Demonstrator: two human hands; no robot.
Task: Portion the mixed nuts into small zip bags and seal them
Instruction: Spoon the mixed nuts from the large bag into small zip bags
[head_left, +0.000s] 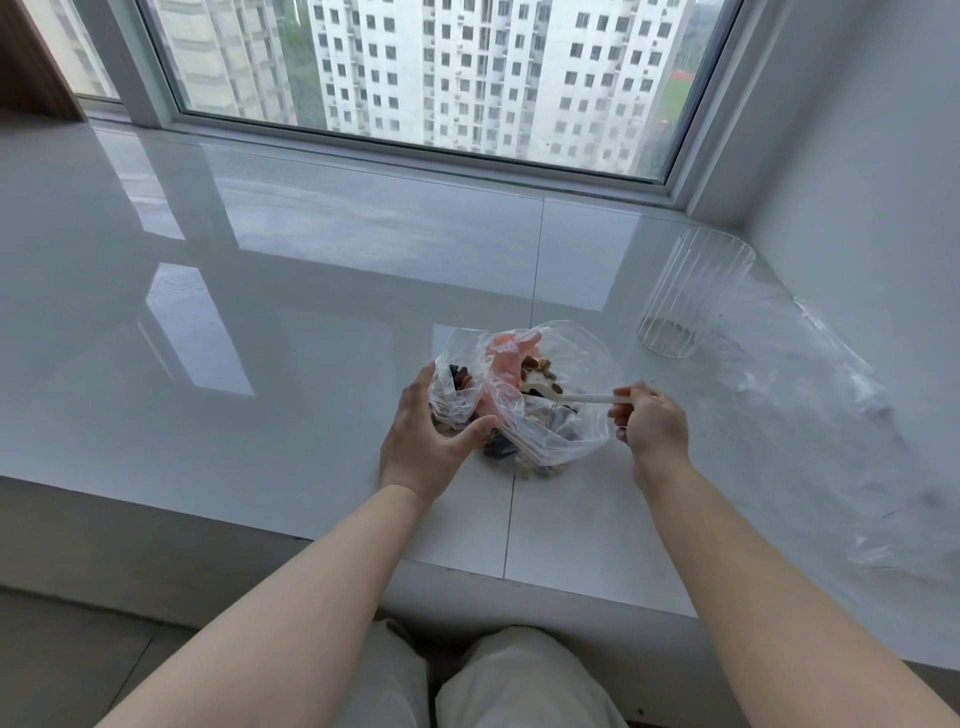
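Head view, looking down onto a glossy white window ledge (311, 291). Mixed nuts (540, 366), a loose heap of brown, tan and near-black pieces, lie inside a large clear plastic bag (561, 415) that sits on the ledge near its front edge, its mouth gaping upward and its film crumpled; a pale pink patch shows through the film at the upper left of the opening, and what it belongs to cannot be told. Touching this bag on its left is a small zip bag (454, 384), also clear, holding a few dark and reddish-brown pieces. A white plastic spoon (571, 396) reaches into the large bag from the right, its bowl carrying one or two nuts above the heap. Right hand (652, 421): fingers curled round the spoon handle, pinching it near its end. Left hand (428, 441): fingers and thumb wrapped about the small bag from the left and below, thumb reaching to where the two bags meet. A ribbed clear glass (693, 293) stands upright to the right and behind, well apart from the bags. Loose clear plastic sheets (810, 415) lie along the right side of the ledge by the wall. Behind the ledge, a window (441, 73) frames pale high-rise buildings.
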